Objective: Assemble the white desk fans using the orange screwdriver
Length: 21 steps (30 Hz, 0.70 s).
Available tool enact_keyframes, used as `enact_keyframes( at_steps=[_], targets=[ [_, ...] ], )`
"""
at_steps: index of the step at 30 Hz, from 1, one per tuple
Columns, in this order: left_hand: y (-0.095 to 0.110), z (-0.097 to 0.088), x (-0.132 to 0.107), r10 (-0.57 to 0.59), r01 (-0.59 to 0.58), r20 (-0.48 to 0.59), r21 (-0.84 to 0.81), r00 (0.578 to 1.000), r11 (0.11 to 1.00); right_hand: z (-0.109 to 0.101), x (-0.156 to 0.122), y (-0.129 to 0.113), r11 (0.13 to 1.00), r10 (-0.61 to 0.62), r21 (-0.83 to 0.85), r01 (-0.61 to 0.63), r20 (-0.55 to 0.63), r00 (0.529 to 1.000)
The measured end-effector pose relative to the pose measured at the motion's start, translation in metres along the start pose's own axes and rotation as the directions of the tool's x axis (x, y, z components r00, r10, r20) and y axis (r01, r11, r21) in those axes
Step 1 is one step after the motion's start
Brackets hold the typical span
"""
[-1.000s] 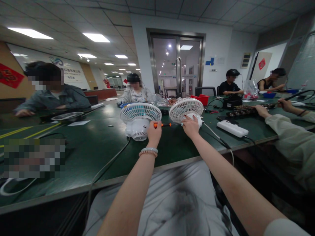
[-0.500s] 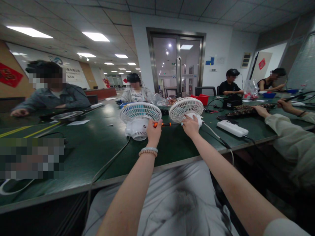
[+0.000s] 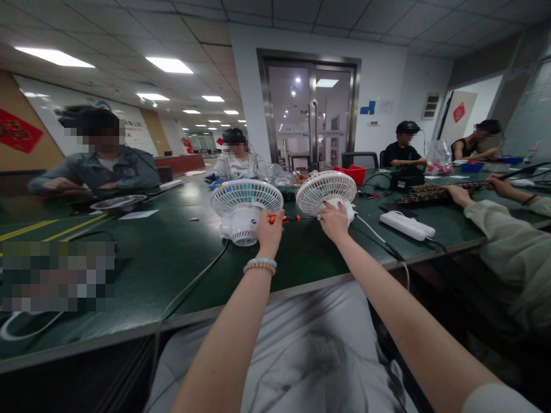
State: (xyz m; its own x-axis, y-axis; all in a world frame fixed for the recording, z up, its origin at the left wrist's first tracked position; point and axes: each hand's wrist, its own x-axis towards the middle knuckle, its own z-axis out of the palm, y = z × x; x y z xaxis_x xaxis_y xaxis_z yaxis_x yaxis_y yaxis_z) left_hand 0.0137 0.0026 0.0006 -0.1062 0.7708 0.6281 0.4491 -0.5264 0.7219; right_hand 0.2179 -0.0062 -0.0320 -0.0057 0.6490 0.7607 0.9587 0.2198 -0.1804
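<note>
My left hand [image 3: 270,230] is closed round a screwdriver [image 3: 291,218] with an orange and black handle. Its thin shaft points right, toward my other hand. Just behind and left of that hand stands a white fan [image 3: 244,221] with a round grille and bluish blades. My right hand [image 3: 334,222] grips the white rear housing of a second fan [image 3: 326,189], whose grille tilts up and away from me. A small light-blue piece [image 3: 318,217] shows at this hand's edge, by the screwdriver's tip; I cannot tell what it is. The exact contact of the tip is hidden.
A white power strip [image 3: 407,225] lies right of the fans on the green table [image 3: 172,269]. A fan cord [image 3: 193,279] hangs over the front edge. Behind are a red bin [image 3: 350,174] and plastic bags. A co-worker's hands [image 3: 458,194] are at the right; others sit around.
My hands, the screwdriver and both fans hold nearly the same places. The person at the left has raised a hand from the table and drawn it in.
</note>
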Motion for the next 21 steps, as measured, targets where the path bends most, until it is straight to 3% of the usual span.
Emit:
enact_keyframes(
  at_steps=[21],
  targets=[
    [-0.0004, 0.0016, 0.0008, -0.030, 0.030, -0.008, 0.027, 1.000, 0.999, -0.0035, -0.0001, -0.0019, 1.000, 0.016, -0.011, -0.015, 0.013, 1.000]
  ],
)
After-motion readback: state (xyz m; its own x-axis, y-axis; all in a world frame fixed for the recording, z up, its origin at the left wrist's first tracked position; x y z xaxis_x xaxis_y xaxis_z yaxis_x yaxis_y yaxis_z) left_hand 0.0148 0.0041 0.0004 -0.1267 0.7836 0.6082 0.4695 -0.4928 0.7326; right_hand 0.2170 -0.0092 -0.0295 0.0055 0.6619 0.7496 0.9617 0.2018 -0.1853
